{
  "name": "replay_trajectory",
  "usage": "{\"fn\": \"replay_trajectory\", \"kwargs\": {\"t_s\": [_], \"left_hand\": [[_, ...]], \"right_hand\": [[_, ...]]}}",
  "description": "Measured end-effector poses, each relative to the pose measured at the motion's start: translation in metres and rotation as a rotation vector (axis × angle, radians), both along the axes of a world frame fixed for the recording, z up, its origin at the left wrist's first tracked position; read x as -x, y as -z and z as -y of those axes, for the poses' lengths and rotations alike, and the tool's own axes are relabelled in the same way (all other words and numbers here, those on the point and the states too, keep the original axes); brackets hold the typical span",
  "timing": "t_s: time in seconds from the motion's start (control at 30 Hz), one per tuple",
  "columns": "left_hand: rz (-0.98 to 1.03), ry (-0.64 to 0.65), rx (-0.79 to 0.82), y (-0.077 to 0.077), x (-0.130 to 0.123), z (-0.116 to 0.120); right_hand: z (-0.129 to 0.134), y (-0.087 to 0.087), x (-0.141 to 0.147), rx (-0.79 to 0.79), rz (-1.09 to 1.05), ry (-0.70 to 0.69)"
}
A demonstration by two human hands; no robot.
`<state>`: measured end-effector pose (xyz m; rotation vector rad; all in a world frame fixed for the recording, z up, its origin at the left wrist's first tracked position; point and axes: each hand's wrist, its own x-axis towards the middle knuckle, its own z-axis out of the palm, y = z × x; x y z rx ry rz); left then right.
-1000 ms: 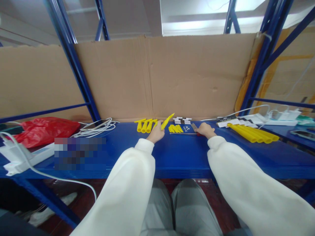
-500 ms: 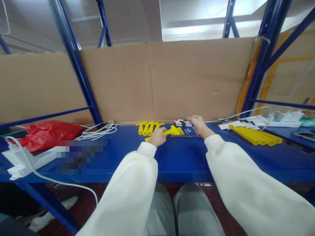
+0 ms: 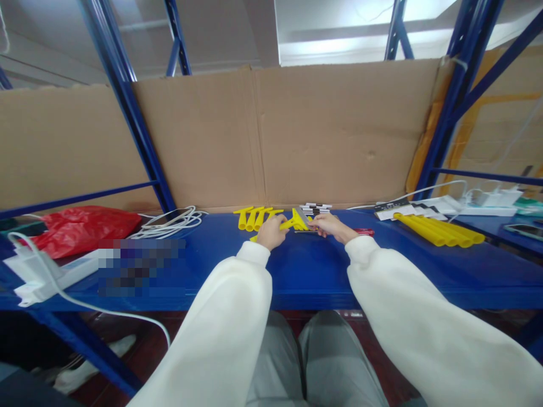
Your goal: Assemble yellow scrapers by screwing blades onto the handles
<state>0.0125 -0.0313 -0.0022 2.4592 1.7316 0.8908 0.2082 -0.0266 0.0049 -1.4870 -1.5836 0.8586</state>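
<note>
My left hand (image 3: 272, 232) is wrapped around the grip of a yellow scraper handle (image 3: 289, 224), its wide head pointing right. A flat grey metal blade (image 3: 302, 217) lies against that head, and my right hand (image 3: 331, 226) pinches it near its lower end. Under and behind the hands are more yellow pieces, partly hidden. A screwdriver with a red handle (image 3: 365, 232) lies just right of my right hand, its shaft passing beneath the fingers. Several yellow scraper handles (image 3: 249, 219) stand in a row beyond my left hand.
Small black-and-white packets (image 3: 317, 207) lie by the cardboard wall (image 3: 339, 130). Finished-looking yellow scrapers (image 3: 441, 230) rest at right. On the left are a red plastic bag (image 3: 89, 226), coiled white cable (image 3: 173, 224) and a power strip (image 3: 80, 271). Blue posts (image 3: 144, 135) flank the blue shelf (image 3: 309, 277).
My right hand has moved left and down, bringing the metal blade against the head of the yellow scraper handle. My left hand keeps its hold and has barely moved.
</note>
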Motion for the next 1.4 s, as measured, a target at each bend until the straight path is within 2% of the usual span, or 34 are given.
{"fn": "replay_trajectory", "kwargs": {"t_s": [0.2, 0.6, 0.77, 0.93, 1.2, 1.4], "left_hand": [[0.022, 0.014, -0.034, 0.000, 0.001, 0.000], [0.061, 0.062, -0.059, 0.002, 0.000, -0.002], [0.020, 0.181, -0.054, 0.005, 0.000, -0.003], [-0.131, 0.229, -0.037, 0.007, -0.001, 0.000], [-0.242, 0.149, -0.030, -0.001, -0.005, 0.010], [-0.346, 0.185, -0.085, -0.001, -0.014, 0.015]], "right_hand": [[0.003, -0.001, 0.003, 0.062, -0.016, 0.008], [0.006, -0.001, 0.003, 0.029, -0.165, -0.074], [0.004, 0.002, 0.002, 0.011, -0.168, -0.139], [0.007, 0.001, 0.006, 0.101, -0.259, -0.244], [0.007, 0.000, 0.005, 0.221, -0.285, -0.253], [0.004, 0.001, 0.001, 0.115, -0.371, -0.138]]}}
